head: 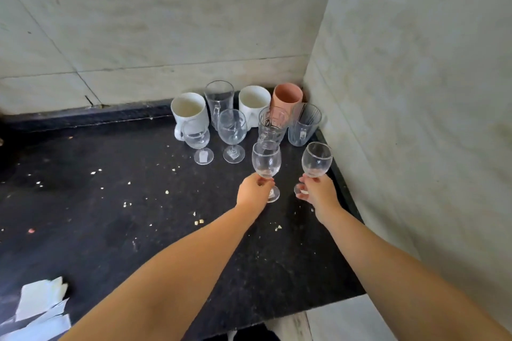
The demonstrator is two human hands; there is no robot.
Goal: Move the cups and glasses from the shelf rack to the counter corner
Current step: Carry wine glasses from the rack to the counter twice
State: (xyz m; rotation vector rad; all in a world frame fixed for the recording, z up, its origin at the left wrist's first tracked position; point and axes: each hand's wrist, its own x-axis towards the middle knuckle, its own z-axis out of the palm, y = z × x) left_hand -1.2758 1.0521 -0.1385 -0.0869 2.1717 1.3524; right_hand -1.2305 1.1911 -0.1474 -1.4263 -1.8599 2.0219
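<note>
Gripping stems | left hand point(253, 190) fingers: wine glass point(266, 158) | right hand point(319, 193) fingers: second glass point(316, 160)

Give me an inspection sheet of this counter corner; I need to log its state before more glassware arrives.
Surface: black counter, speckled with crumbs.
Job's things: two white mugs, pink cup, tall glasses and two wine glasses stand upright in the corner.
Clutter: torn paper scraps at the near left edge.
Grippers: left hand holds a wine glass by its stem; right hand holds another.
Cables: nothing seen.
Surroundings: pale marble walls meet behind.
</note>
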